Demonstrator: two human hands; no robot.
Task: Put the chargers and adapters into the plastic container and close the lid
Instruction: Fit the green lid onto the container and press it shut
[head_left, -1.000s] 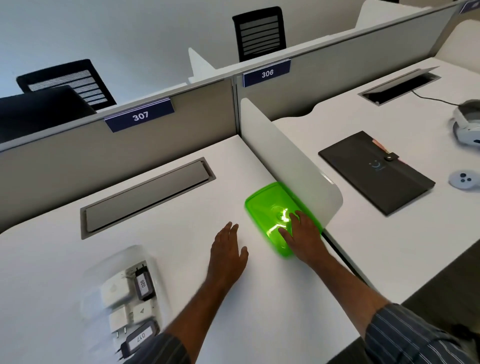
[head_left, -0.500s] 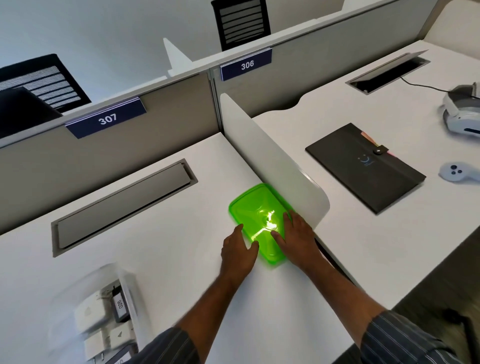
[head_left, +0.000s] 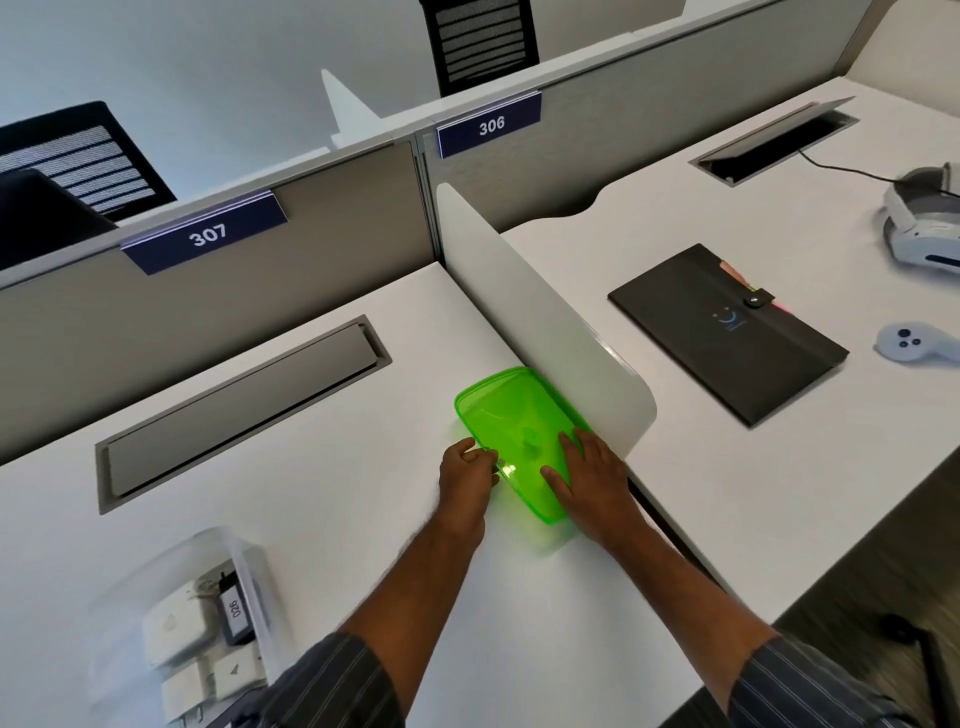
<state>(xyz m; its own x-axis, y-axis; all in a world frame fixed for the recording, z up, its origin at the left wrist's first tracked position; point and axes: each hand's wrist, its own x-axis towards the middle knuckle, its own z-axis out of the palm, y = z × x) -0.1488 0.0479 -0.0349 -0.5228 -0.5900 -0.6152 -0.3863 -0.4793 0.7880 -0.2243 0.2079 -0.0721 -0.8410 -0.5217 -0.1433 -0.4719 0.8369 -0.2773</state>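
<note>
A translucent green lid (head_left: 511, 421) lies flat on the white desk against the low white divider. My left hand (head_left: 466, 475) pinches the lid's near left edge with thumb and fingers. My right hand (head_left: 589, 475) rests on the lid's near right part, fingers spread on top. At the lower left stands the clear plastic container (head_left: 179, 621), uncovered, holding white chargers (head_left: 174, 631) and a black adapter (head_left: 235, 608) with a numbered label. My left sleeve hides its near right corner.
A white curved divider (head_left: 550, 332) runs along the desk's right side. A grey cable hatch (head_left: 239, 402) sits at the back. On the neighbouring desk lie a dark folder (head_left: 727, 332), a white controller (head_left: 909, 343) and a headset (head_left: 924, 223).
My left hand moved right across the desk and took hold of the lid's left edge. My right hand stayed on the lid. The camera view shifted slightly.
</note>
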